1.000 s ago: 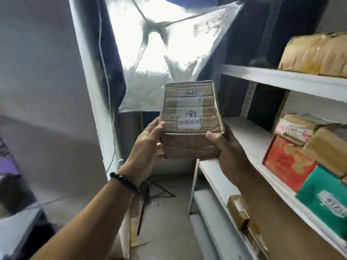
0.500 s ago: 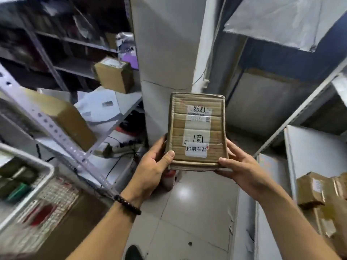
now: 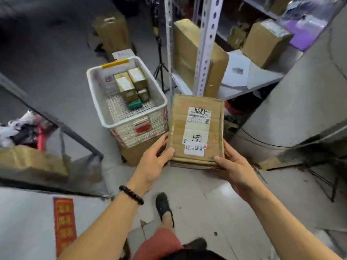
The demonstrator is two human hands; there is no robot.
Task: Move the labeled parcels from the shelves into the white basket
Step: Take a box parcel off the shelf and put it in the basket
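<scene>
Labeled parcel (image 3: pixel 197 130) between left hand (image 3: pixel 153 162) and right hand (image 3: pixel 234 169), beside white basket (image 3: pixel 131 121)

This is a parcel storeroom, the kind of back room a courier or pick-up depot keeps. Plain shelves (image 3: pixel 266 76) built on slotted steel uprights (image 3: pixel 208 44) carry taped cardboard boxes (image 3: pixel 266 42) with printed shipping slips. Another carton (image 3: pixel 112 32) stands on the grey tiled floor (image 3: pixel 216 203). A white basket (image 3: pixel 131 122) holds small labelled packets (image 3: pixel 125 85). The flat brown parcel (image 3: pixel 178 128) nearest the camera bears a barcode label (image 3: pixel 200 117), a handwritten number and a stuck-on note in Chinese characters.
</scene>
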